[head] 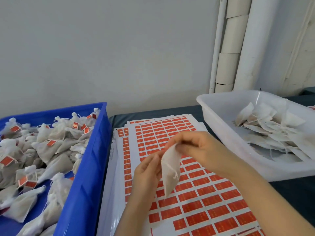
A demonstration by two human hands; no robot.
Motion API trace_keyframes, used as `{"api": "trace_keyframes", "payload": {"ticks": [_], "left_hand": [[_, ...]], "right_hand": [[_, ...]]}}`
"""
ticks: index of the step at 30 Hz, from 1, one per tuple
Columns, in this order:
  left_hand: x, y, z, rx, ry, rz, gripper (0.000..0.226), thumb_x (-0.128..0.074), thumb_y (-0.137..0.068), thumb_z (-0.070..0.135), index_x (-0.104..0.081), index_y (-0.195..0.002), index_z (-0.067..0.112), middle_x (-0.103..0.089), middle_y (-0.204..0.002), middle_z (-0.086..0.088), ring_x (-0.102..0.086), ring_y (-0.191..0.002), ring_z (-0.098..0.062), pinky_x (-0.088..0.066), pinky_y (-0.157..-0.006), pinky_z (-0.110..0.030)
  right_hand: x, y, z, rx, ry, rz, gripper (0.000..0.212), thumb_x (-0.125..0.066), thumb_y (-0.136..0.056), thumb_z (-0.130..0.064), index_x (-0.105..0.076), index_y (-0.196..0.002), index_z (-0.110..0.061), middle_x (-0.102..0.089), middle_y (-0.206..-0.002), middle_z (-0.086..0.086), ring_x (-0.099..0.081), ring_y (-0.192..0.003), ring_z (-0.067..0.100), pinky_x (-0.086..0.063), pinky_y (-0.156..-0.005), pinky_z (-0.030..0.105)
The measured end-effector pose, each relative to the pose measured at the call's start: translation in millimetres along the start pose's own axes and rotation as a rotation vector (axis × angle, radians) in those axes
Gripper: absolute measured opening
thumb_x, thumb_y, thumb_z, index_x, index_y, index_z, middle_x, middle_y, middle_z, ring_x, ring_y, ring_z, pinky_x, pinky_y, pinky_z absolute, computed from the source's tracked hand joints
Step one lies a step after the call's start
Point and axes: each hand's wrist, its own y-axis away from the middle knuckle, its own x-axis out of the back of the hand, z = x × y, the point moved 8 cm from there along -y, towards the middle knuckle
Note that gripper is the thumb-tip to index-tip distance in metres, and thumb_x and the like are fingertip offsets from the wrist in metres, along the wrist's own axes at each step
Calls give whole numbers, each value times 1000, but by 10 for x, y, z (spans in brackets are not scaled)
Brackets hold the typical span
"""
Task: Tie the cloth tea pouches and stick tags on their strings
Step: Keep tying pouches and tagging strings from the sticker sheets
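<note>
- Both hands, left (147,169) and right (196,149), pinch the top of one cloth pouch (170,169), hanging above the tag sheets (204,193).
- Blue crate (81,184) (tagged pouches) sits left; white tub (221,120) right.

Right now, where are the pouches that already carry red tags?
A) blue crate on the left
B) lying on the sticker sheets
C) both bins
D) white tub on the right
A: the tied pouches with red tags lie in the blue crate; the flat pouches in the white tub are untagged, and none lie on the sticker sheets.
</note>
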Motion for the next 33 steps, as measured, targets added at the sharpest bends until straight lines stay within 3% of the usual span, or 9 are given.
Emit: {"api": "trace_keyframes", "payload": {"ticks": [3,8,10,12,15,18,26,31,33], "left_hand": [[-79,38,-67,117,-37,-70,28,-55,-92,31,-70,-69,25,-66,-54,16,-64,-52,3,-44,-40,-10],[-158,116,49,-28,-46,-257,38,-62,-63,63,-74,-84,34,-72,-78,9,-70,-73,-11,-53,-64,-18],[-105,113,41,-39,-56,-210,52,-67,-52,64,-70,-92,31,-71,-84,11,-70,-80,-10,-54,-67,-20],[-72,99,21,-40,-117,-138,44,-70,-57,56,-65,-93,30,-70,-83,18,-69,-80,-4,-53,-61,-16],[28,78,49,-84,-218,23,26,-72,-71,46,-60,-90,34,-64,-78,33,-61,-77,13,-44,-48,-5],[70,93,99,-121,-222,95,37,-63,-59,59,-57,-88,36,-60,-78,40,-58,-77,18,-41,-46,-2],[197,109,54,-69,-244,196,30,-75,-73,44,-52,-93,45,-56,-86,34,-62,-76,-2,-42,-44,-3],[149,137,129,-80,-309,178,21,-71,-66,56,-59,-81,63,-58,-74,42,-61,-78,9,-38,-41,-2],[173,151,127,-58,-288,199,13,-68,-61,59,-61,-72,58,-53,-69,50,-60,-74,13,-38,-40,-4]], "right_hand": [[-262,-63,109,10,10,-45,32,-52,-93,-12,-61,-78,-38,-60,-93,-28,-57,-94,-5,-51,-77,11],[-359,-111,377,1,-204,50,35,-46,-94,-5,-60,-72,-28,-57,-109,-31,-49,-109,-10,-46,-86,10],[-368,-99,509,-30,-299,84,37,-45,-94,-5,-61,-71,-28,-59,-111,-28,-51,-110,-6,-48,-92,19],[-394,-87,596,-58,-369,104,38,-47,-94,-7,-65,-74,-34,-61,-106,-25,-55,-103,-4,-53,-84,24],[-390,-77,681,-107,-368,177,20,-50,-93,-33,-65,-91,-47,-62,-102,-27,-59,-96,-4,-53,-76,19],[-360,-49,780,-175,-399,214,23,-46,-76,-63,-59,-95,-61,-61,-99,-36,-61,-93,-6,-52,-76,14],[-343,15,863,-187,-201,230,7,-58,-88,-35,-64,-87,-37,-66,-79,-24,-62,-78,-6,-47,-63,5],[-387,19,756,-113,-227,231,12,-60,-86,-31,-63,-85,-42,-66,-82,-27,-63,-80,-7,-49,-64,6],[-366,21,730,-96,-213,263,11,-60,-85,-32,-63,-84,-42,-67,-80,-26,-63,-78,-6,-48,-63,6]]}}
